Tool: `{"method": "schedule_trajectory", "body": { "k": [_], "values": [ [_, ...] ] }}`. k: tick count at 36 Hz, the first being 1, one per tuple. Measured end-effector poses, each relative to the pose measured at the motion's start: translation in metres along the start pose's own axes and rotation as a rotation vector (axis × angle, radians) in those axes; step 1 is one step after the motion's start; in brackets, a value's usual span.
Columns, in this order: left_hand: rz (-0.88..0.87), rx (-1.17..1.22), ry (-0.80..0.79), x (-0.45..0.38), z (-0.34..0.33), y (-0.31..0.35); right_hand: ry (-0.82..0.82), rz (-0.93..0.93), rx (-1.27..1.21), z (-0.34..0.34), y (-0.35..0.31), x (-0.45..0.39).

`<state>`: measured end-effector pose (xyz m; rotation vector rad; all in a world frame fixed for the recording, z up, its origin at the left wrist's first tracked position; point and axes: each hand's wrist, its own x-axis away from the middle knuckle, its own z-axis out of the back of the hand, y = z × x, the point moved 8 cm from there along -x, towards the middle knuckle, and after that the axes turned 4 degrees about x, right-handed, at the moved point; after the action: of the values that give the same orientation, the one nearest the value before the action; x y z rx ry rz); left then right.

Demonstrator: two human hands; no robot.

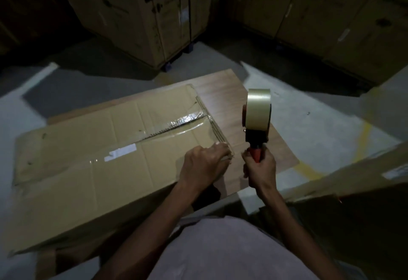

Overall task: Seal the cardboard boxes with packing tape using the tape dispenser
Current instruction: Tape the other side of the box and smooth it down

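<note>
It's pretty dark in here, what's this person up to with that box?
A person is taping a cardboard box shut. The right hand grips the red handle of a tape dispenser, held upright just off the box's right end, with a roll of tape on it. The left hand rests on the box's near right corner, fingers at the edge. Clear tape already runs along the box's top seam. More boxes are stacked behind.

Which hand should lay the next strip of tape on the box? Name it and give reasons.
Right. The right hand already grips the dispenser, held upright just off the box end. The left hand rests on the box's edge, better placed to steady it.
</note>
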<state>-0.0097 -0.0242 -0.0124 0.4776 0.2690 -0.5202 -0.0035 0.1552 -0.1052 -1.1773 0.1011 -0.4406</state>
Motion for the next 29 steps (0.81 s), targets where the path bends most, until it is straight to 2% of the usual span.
{"method": "schedule_trajectory", "body": {
  "k": [6, 10, 13, 16, 20, 22, 24, 29],
  "values": [
    [0.165, 0.154, 0.079, -0.015, -0.006, -0.014, -0.039, -0.04, 0.201, 0.025, -0.017, -0.013],
    [0.269, 0.283, 0.231, -0.019, -0.007, -0.026, -0.103, -0.063, -0.043, 0.022, -0.023, -0.001],
    [0.415, 0.48, 0.324, -0.023, -0.007, -0.041, -0.157, -0.025, -0.179, 0.024, -0.037, 0.002],
    [0.651, 0.707, 0.208, -0.031, -0.02, -0.052, -0.216, 0.028, -0.255, 0.027, -0.056, -0.003],
    [0.969, 1.221, 0.032, -0.039, -0.034, -0.052, -0.308, 0.102, -0.313, 0.019, -0.073, -0.007],
    [1.013, 1.377, -0.07, -0.044, -0.031, -0.05, -0.352, 0.139, -0.328, 0.013, -0.076, -0.008],
    [0.999, 1.41, -0.121, -0.048, -0.023, -0.052, -0.395, 0.154, -0.35, 0.007, -0.076, -0.009],
    [0.99, 1.452, -0.103, -0.049, -0.006, -0.061, -0.521, 0.149, -0.369, -0.002, -0.07, -0.008]
  ]
}}
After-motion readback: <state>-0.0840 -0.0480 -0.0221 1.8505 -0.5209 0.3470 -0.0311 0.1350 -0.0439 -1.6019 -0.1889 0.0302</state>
